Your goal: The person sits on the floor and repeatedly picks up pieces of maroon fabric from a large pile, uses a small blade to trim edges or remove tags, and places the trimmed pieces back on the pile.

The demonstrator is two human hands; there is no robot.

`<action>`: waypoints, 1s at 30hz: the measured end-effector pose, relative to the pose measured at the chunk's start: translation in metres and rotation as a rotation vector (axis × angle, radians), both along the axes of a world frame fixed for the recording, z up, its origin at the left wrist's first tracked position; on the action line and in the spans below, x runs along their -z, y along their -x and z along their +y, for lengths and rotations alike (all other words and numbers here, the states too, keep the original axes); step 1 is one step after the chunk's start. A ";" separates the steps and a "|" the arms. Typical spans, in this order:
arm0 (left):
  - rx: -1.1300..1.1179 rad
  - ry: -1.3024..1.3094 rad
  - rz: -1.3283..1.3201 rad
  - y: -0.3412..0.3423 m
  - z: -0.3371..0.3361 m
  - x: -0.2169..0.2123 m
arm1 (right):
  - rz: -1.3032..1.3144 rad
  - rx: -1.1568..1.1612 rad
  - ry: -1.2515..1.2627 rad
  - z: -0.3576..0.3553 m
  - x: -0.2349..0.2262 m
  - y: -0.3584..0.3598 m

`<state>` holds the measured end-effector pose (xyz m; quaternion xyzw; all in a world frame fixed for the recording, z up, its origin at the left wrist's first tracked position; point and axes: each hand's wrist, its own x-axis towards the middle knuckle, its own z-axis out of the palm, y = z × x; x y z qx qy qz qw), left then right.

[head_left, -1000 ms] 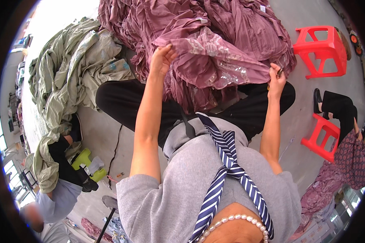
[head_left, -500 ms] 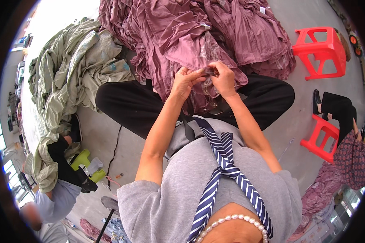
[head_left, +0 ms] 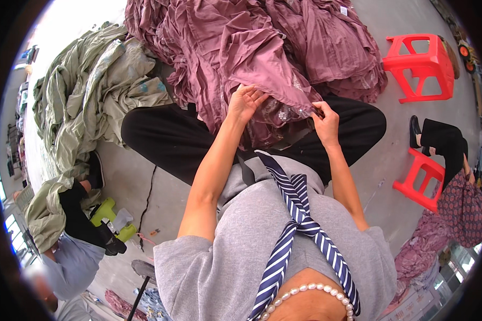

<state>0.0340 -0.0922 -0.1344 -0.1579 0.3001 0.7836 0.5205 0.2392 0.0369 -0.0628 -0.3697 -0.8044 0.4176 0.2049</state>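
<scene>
A dusky-pink garment (head_left: pixel 268 59) with sequined patches lies bunched over my lap and spreads away from me. At the right, my right hand (head_left: pixel 327 125) pinches a corner of its cloth between thumb and fingers, drawing the edge out taut. My left hand (head_left: pixel 245 105) rests against the near edge of the same cloth, palm turned up and fingers loosely apart. Between the two hands a sequined part (head_left: pixel 291 114) of the fabric hangs below the plain edge. Some of my left fingertips are partly hidden at the fold.
Pale green cloth (head_left: pixel 91 85) is heaped at my left, beside a seated person with a lime-green stool (head_left: pixel 106 211). More pink cloth (head_left: pixel 332 48) is piled ahead. Red plastic stools (head_left: pixel 431 64) stand at the right, near another seated person's legs (head_left: pixel 444 142).
My right hand has moved right and toward me, pulling the cloth's edge out. The hands were together; now they are apart, and the left hand's fingers have loosened.
</scene>
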 end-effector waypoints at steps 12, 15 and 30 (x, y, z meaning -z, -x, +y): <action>-0.046 0.134 0.181 0.047 0.011 -0.015 | -0.202 0.047 -0.169 0.024 -0.005 -0.041; -0.018 0.038 0.262 0.032 0.012 -0.042 | -0.205 -0.010 -0.235 0.017 -0.021 -0.017; -0.066 0.021 0.324 0.010 0.025 -0.104 | 0.166 -0.102 0.068 -0.010 -0.050 0.111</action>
